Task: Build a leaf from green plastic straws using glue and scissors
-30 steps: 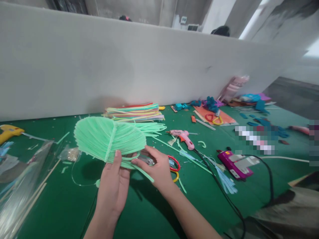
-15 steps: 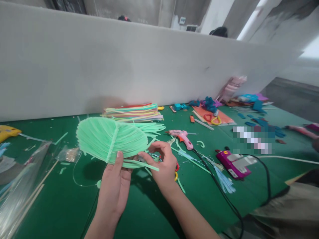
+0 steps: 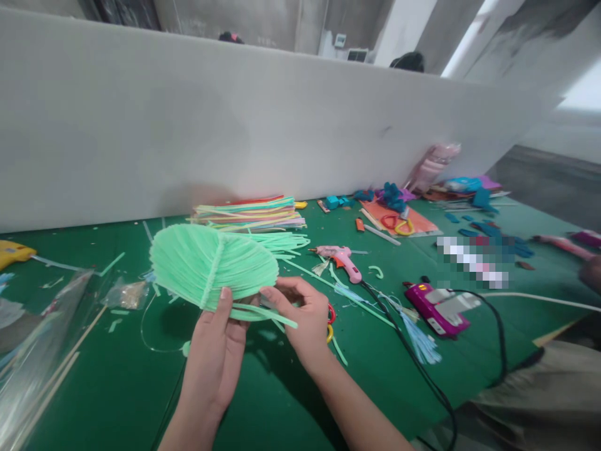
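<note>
A light green leaf shape made of pipe cleaners, with a raised central rib, is held above the table. My left hand grips its lower edge at the rib's end, thumb on top and fingers beneath. Loose pipe cleaner ends stick out to the right from there. At those ends is my right hand, its thumb and fingers pinched close on the leaf's right edge; the exact contact is partly hidden. Behind my right hand, scissors with red and yellow handles lie mostly covered.
Bundled coloured pipe cleaners lie by the white partition. A pink glue gun and a purple power strip with cords are to the right. At left are a yellow glue gun and plastic packaging. Another person's hand shows far right.
The leaf has tilted slightly, its left tip shifting a little right and down. My right hand has lowered slightly, its fingers curling closer together. The view has moved a little.
</note>
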Demonstrator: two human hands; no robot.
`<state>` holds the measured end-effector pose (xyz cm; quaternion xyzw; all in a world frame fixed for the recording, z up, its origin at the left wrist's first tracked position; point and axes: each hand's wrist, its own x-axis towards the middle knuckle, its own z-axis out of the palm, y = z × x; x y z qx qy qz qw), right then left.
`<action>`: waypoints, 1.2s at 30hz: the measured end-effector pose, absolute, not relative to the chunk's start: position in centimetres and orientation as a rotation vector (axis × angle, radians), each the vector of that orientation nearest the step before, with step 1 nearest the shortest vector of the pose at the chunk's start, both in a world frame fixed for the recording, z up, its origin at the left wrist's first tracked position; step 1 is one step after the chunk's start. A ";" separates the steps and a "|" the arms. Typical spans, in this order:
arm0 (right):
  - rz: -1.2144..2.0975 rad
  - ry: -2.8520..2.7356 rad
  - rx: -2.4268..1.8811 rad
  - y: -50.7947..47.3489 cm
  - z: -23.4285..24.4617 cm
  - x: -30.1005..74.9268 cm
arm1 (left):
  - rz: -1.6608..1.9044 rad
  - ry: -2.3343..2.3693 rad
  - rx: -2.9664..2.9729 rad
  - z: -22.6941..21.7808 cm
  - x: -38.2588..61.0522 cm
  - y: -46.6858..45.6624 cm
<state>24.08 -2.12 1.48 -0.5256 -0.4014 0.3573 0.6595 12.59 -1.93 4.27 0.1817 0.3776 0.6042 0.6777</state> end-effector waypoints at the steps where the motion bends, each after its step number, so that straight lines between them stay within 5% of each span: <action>1: 0.835 -0.889 -1.184 -2.1 1.7 24.1 | 1.351 0.847 0.409 4.3 12.6 -1.9; 19: 1.032 -0.941 -1.072 -1.9 2.3 25.1 | 1.364 0.852 0.444 4.3 12.8 -1.7; 28: 0.383 -1.502 -1.147 -2.5 2.9 26.1 | 1.489 0.882 0.373 4.0 11.8 -1.1; 36: 0.397 -1.400 -1.191 -2.1 2.4 26.2 | 1.447 0.874 0.410 4.1 12.3 -1.3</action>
